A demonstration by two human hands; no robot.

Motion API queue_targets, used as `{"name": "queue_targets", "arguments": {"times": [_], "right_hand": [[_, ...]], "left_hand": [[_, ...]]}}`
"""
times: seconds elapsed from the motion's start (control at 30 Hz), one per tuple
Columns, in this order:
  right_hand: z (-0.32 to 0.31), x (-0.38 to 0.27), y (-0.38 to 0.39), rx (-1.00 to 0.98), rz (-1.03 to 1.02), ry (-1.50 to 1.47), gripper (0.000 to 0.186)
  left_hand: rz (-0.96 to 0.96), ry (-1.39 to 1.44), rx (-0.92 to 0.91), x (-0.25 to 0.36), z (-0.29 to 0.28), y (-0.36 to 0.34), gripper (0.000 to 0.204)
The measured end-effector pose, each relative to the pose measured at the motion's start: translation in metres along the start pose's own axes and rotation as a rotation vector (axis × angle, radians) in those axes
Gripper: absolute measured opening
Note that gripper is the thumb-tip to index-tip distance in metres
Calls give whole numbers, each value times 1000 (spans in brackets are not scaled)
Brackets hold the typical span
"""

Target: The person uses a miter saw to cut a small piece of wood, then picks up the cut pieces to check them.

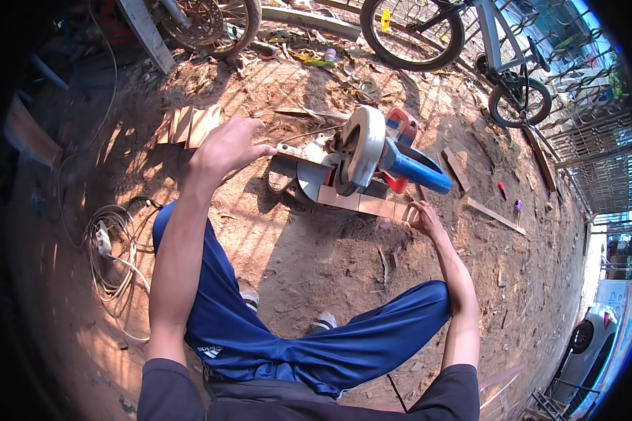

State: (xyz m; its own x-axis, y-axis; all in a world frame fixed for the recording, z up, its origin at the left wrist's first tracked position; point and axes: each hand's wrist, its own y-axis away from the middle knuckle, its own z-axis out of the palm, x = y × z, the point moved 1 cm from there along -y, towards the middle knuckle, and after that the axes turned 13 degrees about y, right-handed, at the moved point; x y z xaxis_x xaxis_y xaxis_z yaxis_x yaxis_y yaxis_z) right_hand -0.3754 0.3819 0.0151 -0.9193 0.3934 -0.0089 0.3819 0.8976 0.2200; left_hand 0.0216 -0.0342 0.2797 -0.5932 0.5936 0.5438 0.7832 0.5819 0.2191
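A mitre saw (361,151) with a pale blade guard and a blue and red body stands on the dirt in front of me. Along its near side lies a strip of light brown wood (376,206), with lines across it; I cannot tell whether these are cuts or marks. My right hand (425,219) pinches the strip's right end. To the left of the saw, my left hand (233,146) hangs with thumb and fingers apart, holding nothing. Just beyond it, short wood pieces (193,125) lie side by side on the ground, partly hidden by the hand.
A coiled cable with a white socket block (103,238) lies at the left. Wood offcuts (495,215) and a red-handled tool (502,190) are scattered right. A bicycle (495,42) stands by the fence; a motorcycle wheel (214,24) is at the far left.
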Motion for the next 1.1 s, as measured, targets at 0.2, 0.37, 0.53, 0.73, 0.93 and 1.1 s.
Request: {"name": "queue_targets", "arguments": {"times": [0.2,0.37,0.53,0.73,0.93,1.1], "right_hand": [[-17,-32,-16,107,8,-120,61],[-19,-40,-25,38,19,-46,58],[2,-29,-32,4,45,-19,60],[23,-29,-44,15,76,-29,54],[15,-40,-45,58,23,-50,50],[4,-47,-42,87,49,-25,52]], "left_hand": [[-6,5,9,1,2,1,68],[-18,-11,-13,2,6,-4,70],[40,-124,-74,-1,40,-33,59],[89,-219,-146,-50,107,-81,75],[234,-75,128,-92,197,-104,94],[181,-133,135,-94,231,-104,96]]}}
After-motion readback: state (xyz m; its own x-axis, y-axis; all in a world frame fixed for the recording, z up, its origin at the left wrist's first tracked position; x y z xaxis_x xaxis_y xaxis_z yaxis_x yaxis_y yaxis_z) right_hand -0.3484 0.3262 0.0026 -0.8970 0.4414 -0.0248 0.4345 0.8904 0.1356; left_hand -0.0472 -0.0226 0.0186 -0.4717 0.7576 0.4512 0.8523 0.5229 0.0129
